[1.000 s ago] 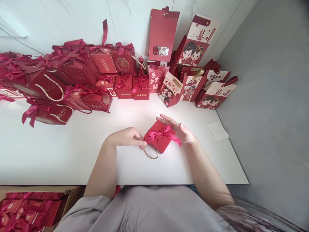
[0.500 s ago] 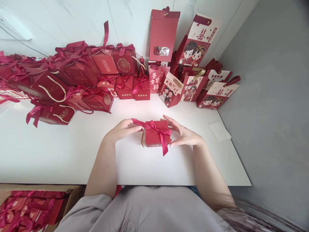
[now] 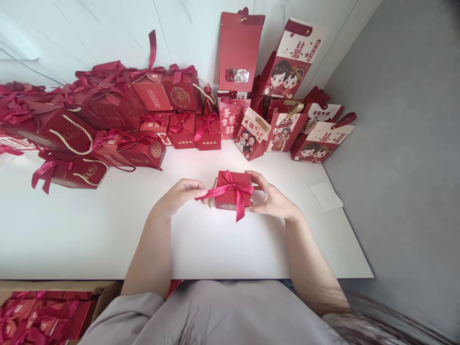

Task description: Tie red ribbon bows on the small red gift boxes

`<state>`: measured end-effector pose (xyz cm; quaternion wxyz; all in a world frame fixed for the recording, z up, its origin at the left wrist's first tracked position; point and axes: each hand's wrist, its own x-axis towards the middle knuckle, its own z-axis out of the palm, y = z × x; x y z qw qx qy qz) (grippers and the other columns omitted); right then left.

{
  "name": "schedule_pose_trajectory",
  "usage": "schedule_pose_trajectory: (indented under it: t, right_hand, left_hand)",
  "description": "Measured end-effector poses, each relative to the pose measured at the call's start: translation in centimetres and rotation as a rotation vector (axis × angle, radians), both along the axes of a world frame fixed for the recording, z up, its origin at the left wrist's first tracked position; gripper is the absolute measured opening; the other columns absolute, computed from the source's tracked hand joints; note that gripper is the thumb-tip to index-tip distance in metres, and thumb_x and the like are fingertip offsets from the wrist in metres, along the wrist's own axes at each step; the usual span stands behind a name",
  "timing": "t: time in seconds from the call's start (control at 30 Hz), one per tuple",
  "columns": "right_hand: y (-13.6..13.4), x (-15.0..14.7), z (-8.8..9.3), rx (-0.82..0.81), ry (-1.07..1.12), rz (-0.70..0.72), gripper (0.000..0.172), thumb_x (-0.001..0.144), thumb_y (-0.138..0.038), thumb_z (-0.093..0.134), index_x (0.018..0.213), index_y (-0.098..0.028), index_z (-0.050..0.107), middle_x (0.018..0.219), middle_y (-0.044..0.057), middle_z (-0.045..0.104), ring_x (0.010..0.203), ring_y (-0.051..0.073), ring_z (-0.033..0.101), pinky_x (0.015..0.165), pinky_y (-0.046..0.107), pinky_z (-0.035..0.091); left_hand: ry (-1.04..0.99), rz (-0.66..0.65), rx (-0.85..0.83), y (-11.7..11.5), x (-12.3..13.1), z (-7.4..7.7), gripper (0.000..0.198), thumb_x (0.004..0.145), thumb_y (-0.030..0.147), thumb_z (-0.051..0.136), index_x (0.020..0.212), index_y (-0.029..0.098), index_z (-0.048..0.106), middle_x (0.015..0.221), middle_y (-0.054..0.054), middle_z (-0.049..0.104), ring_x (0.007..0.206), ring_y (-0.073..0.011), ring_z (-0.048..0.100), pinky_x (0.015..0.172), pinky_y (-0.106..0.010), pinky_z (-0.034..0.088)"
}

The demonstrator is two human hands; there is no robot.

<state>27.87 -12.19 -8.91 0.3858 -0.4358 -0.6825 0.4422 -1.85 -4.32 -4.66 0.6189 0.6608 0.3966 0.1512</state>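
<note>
A small red gift box [image 3: 223, 197] with a rope handle at its left side is in front of me at the white table's middle. A pink-red satin ribbon [image 3: 240, 203] is tied in a bow over its lid, one tail hanging down the near face. My left hand [image 3: 180, 194] pinches the other tail, which runs taut from the bow to my fingertips. Around the box's right side, my right hand [image 3: 271, 196] has its thumb at the near corner and its fingers at the far one. Part of that side is hidden by the hand.
Several red ribboned boxes [image 3: 181, 93] are stacked along the wall at the back left. Printed paper gift bags [image 3: 287, 60] stand at the back right. A white paper [image 3: 326, 196] lies near the table's right edge. Below left, a cardboard carton [image 3: 104, 299] holds more boxes.
The ribbon's left tail has swung down and is stretched toward my left fingertips. My right hand has closed in on the box, which has turned slightly and shifted a little away from me.
</note>
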Motion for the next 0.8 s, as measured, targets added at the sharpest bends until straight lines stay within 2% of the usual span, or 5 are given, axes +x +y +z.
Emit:
schedule_pose_trajectory:
  t: [0.13,0.33,0.53,0.7,0.8]
  right_hand:
    - [0.2,0.1,-0.2,-0.016,0.010,0.019,0.096,0.072,-0.027,0.084,0.151,-0.030,0.029,0.151,0.010,0.042,0.140,0.030,0.042,0.117,0.050,0.035]
    - [0.2,0.0,-0.4,-0.010,0.023,0.019,0.096,0.073,-0.025,0.082,0.152,-0.030,0.028,0.151,0.008,0.042,0.139,0.029,0.043,0.117,0.049,0.036]
    - [0.1,-0.3,-0.3,-0.007,0.058,0.000,0.091,0.074,-0.027,0.080,0.150,-0.027,0.031,0.150,0.010,0.044,0.133,0.029,0.049,0.116,0.049,0.038]
    - [0.1,-0.6,0.0,-0.006,0.054,-0.022,0.090,0.073,-0.032,0.082,0.149,-0.024,0.034,0.151,0.011,0.043,0.134,0.030,0.049,0.114,0.047,0.041]
    - [0.2,-0.8,-0.3,-0.011,0.055,-0.039,0.092,0.073,-0.031,0.082,0.150,-0.026,0.032,0.151,0.011,0.042,0.135,0.030,0.048,0.113,0.048,0.042]
  left_hand:
    - [-0.080,-0.205,-0.142,0.0,-0.2,0.1,0.026,0.085,0.040,0.070,0.078,0.015,0.075,0.080,-0.008,0.075,0.079,-0.0188,0.066,0.070,-0.028,0.047]
    - [-0.065,-0.258,-0.186,0.1,-0.4,0.0,0.026,0.082,0.041,0.072,0.077,0.015,0.076,0.076,-0.009,0.075,0.076,-0.0197,0.066,0.072,-0.030,0.049]
    - [0.235,-0.148,-0.085,0.7,-0.8,-0.5,0.023,0.081,0.042,0.068,0.078,0.021,0.077,0.086,-0.006,0.077,0.092,-0.0232,0.069,0.093,-0.036,0.049]
    - [0.310,-0.123,-0.005,1.4,-1.9,-1.9,0.019,0.076,0.037,0.070,0.082,0.020,0.076,0.082,-0.005,0.075,0.083,-0.0227,0.069,0.080,-0.034,0.052]
    - [0.301,0.163,0.291,1.4,-1.4,-2.7,0.022,0.073,0.020,0.064,0.094,0.019,0.071,0.090,-0.004,0.073,0.083,-0.0204,0.067,0.074,-0.032,0.051]
